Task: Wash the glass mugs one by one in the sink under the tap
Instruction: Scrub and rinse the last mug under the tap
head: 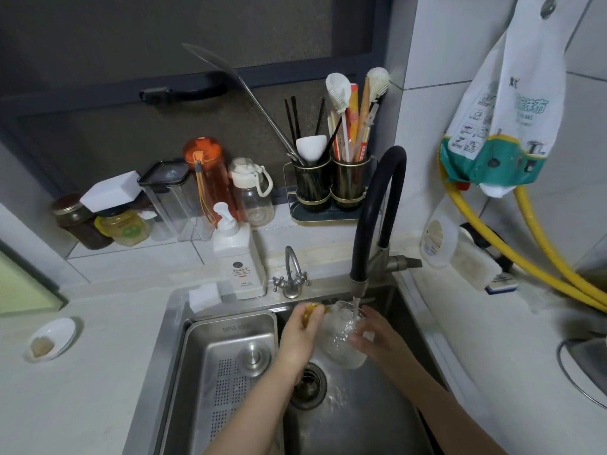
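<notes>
I have one glass mug (345, 336) tilted on its side in the right-hand half of the sink (170, 310), directly under the black tap (358, 287), and the running stream strikes it near the rim. My right hand (374, 333) grasps the mug from the right, fingers curled round its wall. My left hand (303, 330) sits at the mug's mouth, fingers pinching something yellow, which I take for a scrubbing sponge (308, 315), though it is mostly covered and I cannot be sure. By my reading this is the scrub-and-rinse step on a single mug; no other mugs show in this view, so I cannot say how many are left. The next move, I judge, calls for turning the mug under the water so every side gets rinsed, keeping a firm hold because wet glass is slippery and the steel basin is hard. The steel tray (230, 366) in the left half of the sink looks a sensible spot to set it down. The soap bottle (238, 261) stands on the tabletop at the sink's back edge.
</notes>
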Tool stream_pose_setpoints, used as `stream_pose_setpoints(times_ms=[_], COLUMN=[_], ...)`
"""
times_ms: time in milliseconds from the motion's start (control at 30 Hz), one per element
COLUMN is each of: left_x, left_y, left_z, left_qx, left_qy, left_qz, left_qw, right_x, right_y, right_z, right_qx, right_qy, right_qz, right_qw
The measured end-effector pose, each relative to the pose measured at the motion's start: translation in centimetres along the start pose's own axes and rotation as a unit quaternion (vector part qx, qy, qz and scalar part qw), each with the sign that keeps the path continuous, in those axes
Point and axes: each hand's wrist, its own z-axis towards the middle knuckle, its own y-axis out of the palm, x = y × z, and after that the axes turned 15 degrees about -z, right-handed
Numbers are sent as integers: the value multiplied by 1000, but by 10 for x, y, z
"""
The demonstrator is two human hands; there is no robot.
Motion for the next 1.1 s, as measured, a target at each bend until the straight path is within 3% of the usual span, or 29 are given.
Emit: stream_pose_setpoints(times_ms=[167, 233, 333, 633, 767, 967, 1100], left_x=[1, -3, -2, 14, 19, 21, 28], left_y=[8, 9, 17, 32, 29, 4, -5], left_z=[-14, -19, -17, -8, -16, -21, -23], left_qx=[-146, -174, -128, -88, -84, -129, -64], left_qy=[-22, -19, 34, 37, 42, -16, -48], left_qz=[80, 165, 238, 287, 226, 67, -23], left_qw=[986, 970, 962, 953, 970, 989, 997], right_x=[26, 34, 2, -10, -15, -19, -22], right_y=[-4, -2, 1, -12, -19, -17, -11], right_z=[-1, -4, 3, 6, 6, 5, 5], right_qx=[-59, -42, -74, -97, -124, -135, -106], right_qy=[93, 106, 261, 306, 275, 219, 164], right_qz=[114, 117, 217, 261, 283, 261, 254], right_qw=[987, 986, 938, 911, 910, 930, 947])
